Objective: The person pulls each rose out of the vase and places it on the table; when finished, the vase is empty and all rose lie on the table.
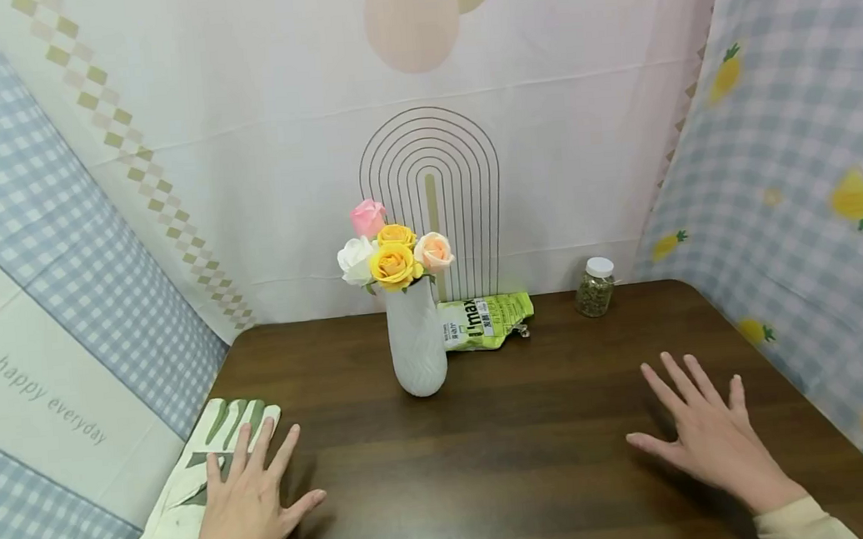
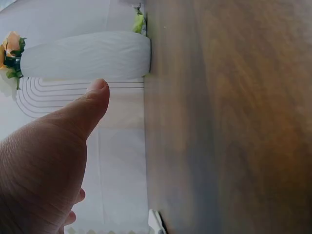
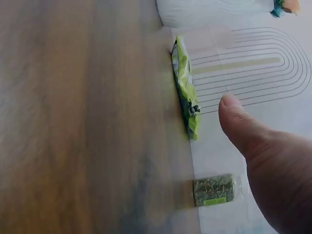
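My left hand (image 1: 247,508) is spread with straight fingers at the table's left, overlapping a pair of white and green gloves (image 1: 171,521) in the head view. Over the right side, my right hand (image 1: 714,442) is likewise spread and holds nothing. A white vase (image 1: 418,346) with pink, white, yellow and peach roses (image 1: 395,265) stands upright between them, farther back. Behind it lies a green and white pouch (image 1: 483,320) with a small metal clip on it. The jar of dried green bits (image 1: 595,289) with a white lid is beyond my right hand.
The dark wooden table (image 1: 446,477) has rounded back corners. A white printed cloth (image 1: 280,146) hangs along its back edge. Blue checked cloths hang at the left (image 1: 56,162) and at the right (image 1: 792,161), close to the table's sides.
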The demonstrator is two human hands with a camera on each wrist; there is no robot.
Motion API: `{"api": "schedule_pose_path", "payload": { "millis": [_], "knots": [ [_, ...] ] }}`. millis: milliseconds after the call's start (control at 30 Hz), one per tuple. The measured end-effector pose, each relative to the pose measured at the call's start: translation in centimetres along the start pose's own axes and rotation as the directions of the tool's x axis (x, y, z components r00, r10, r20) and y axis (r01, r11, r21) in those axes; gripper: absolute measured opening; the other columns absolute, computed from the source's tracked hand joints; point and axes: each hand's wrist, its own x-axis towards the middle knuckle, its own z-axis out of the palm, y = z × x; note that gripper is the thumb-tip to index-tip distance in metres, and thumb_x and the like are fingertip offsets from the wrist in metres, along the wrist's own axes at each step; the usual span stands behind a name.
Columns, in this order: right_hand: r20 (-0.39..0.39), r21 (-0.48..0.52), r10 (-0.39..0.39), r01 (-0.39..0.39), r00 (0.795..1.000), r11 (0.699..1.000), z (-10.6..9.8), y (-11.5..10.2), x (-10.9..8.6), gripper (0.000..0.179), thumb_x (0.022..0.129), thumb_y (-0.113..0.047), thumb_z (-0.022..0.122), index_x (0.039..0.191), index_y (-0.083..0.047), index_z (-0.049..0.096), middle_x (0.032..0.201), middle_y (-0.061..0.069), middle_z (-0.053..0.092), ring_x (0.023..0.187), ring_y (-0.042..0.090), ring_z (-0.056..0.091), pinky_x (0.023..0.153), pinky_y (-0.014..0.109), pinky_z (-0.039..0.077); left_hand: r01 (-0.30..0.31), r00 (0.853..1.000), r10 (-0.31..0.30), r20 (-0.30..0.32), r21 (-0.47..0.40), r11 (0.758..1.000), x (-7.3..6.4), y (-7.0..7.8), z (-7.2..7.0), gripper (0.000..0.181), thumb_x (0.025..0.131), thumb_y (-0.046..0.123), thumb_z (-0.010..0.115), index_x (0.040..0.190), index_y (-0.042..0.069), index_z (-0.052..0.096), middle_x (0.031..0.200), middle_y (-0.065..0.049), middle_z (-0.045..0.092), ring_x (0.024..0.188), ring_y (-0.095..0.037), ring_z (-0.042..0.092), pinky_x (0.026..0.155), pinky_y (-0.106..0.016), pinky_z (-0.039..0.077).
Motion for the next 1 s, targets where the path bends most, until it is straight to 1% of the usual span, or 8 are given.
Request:
{"api": "schedule_pose_path", "payload": {
  "millis": [133, 267, 333, 500, 600, 733, 867, 1000],
  "knots": [
    [-0.014, 0.006, -0.024, 0.024, 1.0, 1.0, -0.1, -0.6, 0.7, 0.101, 0.076, -0.072, 0.061, 0.155, -0.024, 0.02, 0.161, 0.007, 0.009, 0.146, 0.028, -0.003, 0.099, 0.075, -0.01, -0.03, 0.999, 0.03, -0.034, 0.007, 1.0, 0.6, 0.2, -0.2, 0.093, 0.074, 0.077, 0.057, 0.15, 0.027, 0.036, 0.155, -0.013, 0.027, 0.144, -0.037, 0.013, 0.095, -0.078, 0.016],
    [-0.026, 0.013, -0.05, 0.05, 0.998, 0.999, -0.4, -1.7, 2.2, 0.1, 0.075, -0.074, 0.059, 0.154, -0.026, 0.022, 0.161, 0.006, 0.01, 0.146, 0.029, 0.002, 0.1, 0.076, -0.004, -0.077, 0.994, 0.078, -0.075, 0.022, 0.997, 1.7, 0.6, -0.4, 0.092, 0.074, 0.078, 0.055, 0.149, 0.026, 0.038, 0.153, -0.015, 0.032, 0.143, -0.037, 0.018, 0.095, -0.077, 0.019],
    [-0.024, 0.023, -0.061, 0.062, 0.998, 0.998, -0.6, -2.3, 3.2, 0.099, 0.075, -0.075, 0.059, 0.154, -0.028, 0.022, 0.161, 0.005, 0.01, 0.146, 0.028, 0.004, 0.102, 0.074, -0.006, -0.092, 0.992, 0.093, -0.081, 0.019, 0.996, 2.3, 0.9, -0.5, 0.092, 0.074, 0.078, 0.056, 0.148, 0.026, 0.038, 0.152, -0.016, 0.033, 0.143, -0.037, 0.019, 0.095, -0.077, 0.019],
    [-0.015, 0.046, -0.096, 0.097, 0.995, 0.994, -1.0, -4.3, 5.7, 0.098, 0.076, -0.075, 0.057, 0.154, -0.029, 0.019, 0.161, 0.004, 0.01, 0.146, 0.03, 0.007, 0.103, 0.069, -0.012, -0.123, 0.988, 0.123, -0.096, 0.011, 0.992, 4.7, 2.0, -0.9, 0.091, 0.074, 0.077, 0.056, 0.148, 0.026, 0.04, 0.152, -0.016, 0.032, 0.142, -0.037, 0.021, 0.099, -0.076, 0.015],
    [-0.022, 0.068, -0.124, 0.126, 0.992, 0.99, -1.5, -5.7, 7.2, 0.097, 0.077, -0.075, 0.056, 0.154, -0.03, 0.018, 0.16, 0.004, 0.012, 0.146, 0.03, 0.009, 0.104, 0.071, -0.008, -0.148, 0.982, 0.148, -0.119, 0.01, 0.989, 6.4, 2.7, -1.6, 0.091, 0.074, 0.077, 0.056, 0.147, 0.025, 0.04, 0.152, -0.016, 0.033, 0.142, -0.037, 0.022, 0.101, -0.074, 0.014],
    [-0.045, 0.108, -0.167, 0.171, 0.985, 0.979, -2.2, -7.7, 9.1, 0.094, 0.077, -0.077, 0.053, 0.153, -0.031, 0.021, 0.16, 0.002, 0.016, 0.146, 0.028, 0.011, 0.105, 0.071, 0.002, -0.186, 0.971, 0.185, -0.154, 0.005, 0.983, 8.6, 3.7, -2.7, 0.091, 0.075, 0.075, 0.057, 0.147, 0.023, 0.041, 0.151, -0.017, 0.034, 0.141, -0.037, 0.023, 0.102, -0.073, 0.016],
    [-0.083, 0.149, -0.223, 0.233, 0.971, 0.961, -2.9, -9.6, 11.2, 0.091, 0.079, -0.075, 0.054, 0.152, -0.027, 0.029, 0.157, 0.004, 0.024, 0.144, 0.029, 0.017, 0.105, 0.071, 0.01, -0.214, 0.957, 0.206, -0.205, -0.019, 0.977, 10.6, 4.5, -3.6, 0.089, 0.076, 0.072, 0.059, 0.146, 0.019, 0.043, 0.149, -0.018, 0.037, 0.141, -0.037, 0.024, 0.103, -0.071, 0.019],
    [-0.168, 0.246, -0.264, 0.3, 0.95, 0.922, -3.4, -11.3, 13.2, 0.079, 0.082, -0.064, 0.062, 0.147, -0.023, 0.042, 0.151, 0.005, 0.038, 0.139, 0.028, 0.03, 0.105, 0.068, 0.019, -0.262, 0.93, 0.225, -0.291, -0.095, 0.96, 12.6, 5.2, -4.1, 0.084, 0.078, 0.064, 0.063, 0.141, 0.01, 0.048, 0.142, -0.021, 0.045, 0.134, -0.04, 0.035, 0.102, -0.065, 0.028]
  ]
}}
